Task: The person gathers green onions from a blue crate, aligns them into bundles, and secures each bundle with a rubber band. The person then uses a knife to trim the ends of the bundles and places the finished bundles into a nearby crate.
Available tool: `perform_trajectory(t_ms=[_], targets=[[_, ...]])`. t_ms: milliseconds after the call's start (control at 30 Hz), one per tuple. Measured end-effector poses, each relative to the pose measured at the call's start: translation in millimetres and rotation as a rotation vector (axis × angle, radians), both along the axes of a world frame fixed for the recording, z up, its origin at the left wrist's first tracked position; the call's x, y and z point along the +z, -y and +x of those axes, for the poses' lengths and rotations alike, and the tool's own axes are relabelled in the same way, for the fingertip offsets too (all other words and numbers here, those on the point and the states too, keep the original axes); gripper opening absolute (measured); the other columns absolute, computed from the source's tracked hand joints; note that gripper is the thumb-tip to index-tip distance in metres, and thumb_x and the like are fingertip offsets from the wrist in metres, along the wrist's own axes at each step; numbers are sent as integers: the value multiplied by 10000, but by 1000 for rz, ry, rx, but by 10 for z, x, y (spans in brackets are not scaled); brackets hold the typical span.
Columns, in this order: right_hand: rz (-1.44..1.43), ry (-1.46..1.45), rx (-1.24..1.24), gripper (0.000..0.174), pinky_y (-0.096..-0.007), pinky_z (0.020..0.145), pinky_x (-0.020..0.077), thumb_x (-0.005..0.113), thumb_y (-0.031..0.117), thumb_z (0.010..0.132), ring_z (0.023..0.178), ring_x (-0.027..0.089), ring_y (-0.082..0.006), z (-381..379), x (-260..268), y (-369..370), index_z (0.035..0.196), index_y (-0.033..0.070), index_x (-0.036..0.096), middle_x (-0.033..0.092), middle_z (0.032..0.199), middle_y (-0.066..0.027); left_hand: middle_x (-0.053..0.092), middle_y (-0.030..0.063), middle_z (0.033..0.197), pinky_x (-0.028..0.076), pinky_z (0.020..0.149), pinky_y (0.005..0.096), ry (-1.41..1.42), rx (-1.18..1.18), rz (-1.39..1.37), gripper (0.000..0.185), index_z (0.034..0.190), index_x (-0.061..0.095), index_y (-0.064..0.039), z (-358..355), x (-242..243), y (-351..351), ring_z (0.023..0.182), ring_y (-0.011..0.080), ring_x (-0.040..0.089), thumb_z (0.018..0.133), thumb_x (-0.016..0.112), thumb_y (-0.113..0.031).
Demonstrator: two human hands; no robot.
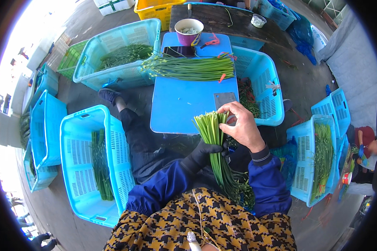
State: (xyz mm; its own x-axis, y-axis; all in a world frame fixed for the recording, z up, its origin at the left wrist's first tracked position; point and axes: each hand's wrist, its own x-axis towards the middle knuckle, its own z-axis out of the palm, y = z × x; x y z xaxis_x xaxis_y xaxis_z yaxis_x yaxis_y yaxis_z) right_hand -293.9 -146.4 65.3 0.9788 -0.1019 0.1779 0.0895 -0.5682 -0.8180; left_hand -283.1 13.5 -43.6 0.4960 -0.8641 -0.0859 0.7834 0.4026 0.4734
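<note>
My left hand, in a black glove, is closed around a bundle of green flowering chive stems, held upright with the pale cut ends at the top and the buds hanging down by my lap. The bare fingers of my right hand touch stems at the bundle's upper right edge, thumb and forefinger slightly apart. Just beyond is a blue table with a grey metal plate near its right edge. Across the table lies a larger pile of chive stems, with a red tie at its right end.
A purple tub, a dark phone and a red-tied tool lie at the table's far end. Blue crates stand at left, far left and right. Another person is at the far right.
</note>
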Motion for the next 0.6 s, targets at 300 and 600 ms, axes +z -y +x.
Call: perform_trajectory(t_ms=[300, 600], targets=[[-182, 160, 38, 183, -327, 640, 530, 739, -2, 762, 719, 656, -229, 87, -7, 81, 903, 34, 628, 623, 824, -77, 633, 81, 938, 544, 754, 401, -21, -35, 45, 432, 1129, 563, -30, 10, 12, -13, 786, 214, 634, 747, 748, -110], [-402, 331, 45, 116, -344, 614, 538, 741, 64, 795, 704, 672, -256, 172, -64, 188, 871, 77, 654, 668, 818, -65, 638, 101, 880, 537, 724, 373, 65, -36, 27, 361, 1078, 596, 8, 43, -225, 35, 764, 219, 631, 788, 747, -145]])
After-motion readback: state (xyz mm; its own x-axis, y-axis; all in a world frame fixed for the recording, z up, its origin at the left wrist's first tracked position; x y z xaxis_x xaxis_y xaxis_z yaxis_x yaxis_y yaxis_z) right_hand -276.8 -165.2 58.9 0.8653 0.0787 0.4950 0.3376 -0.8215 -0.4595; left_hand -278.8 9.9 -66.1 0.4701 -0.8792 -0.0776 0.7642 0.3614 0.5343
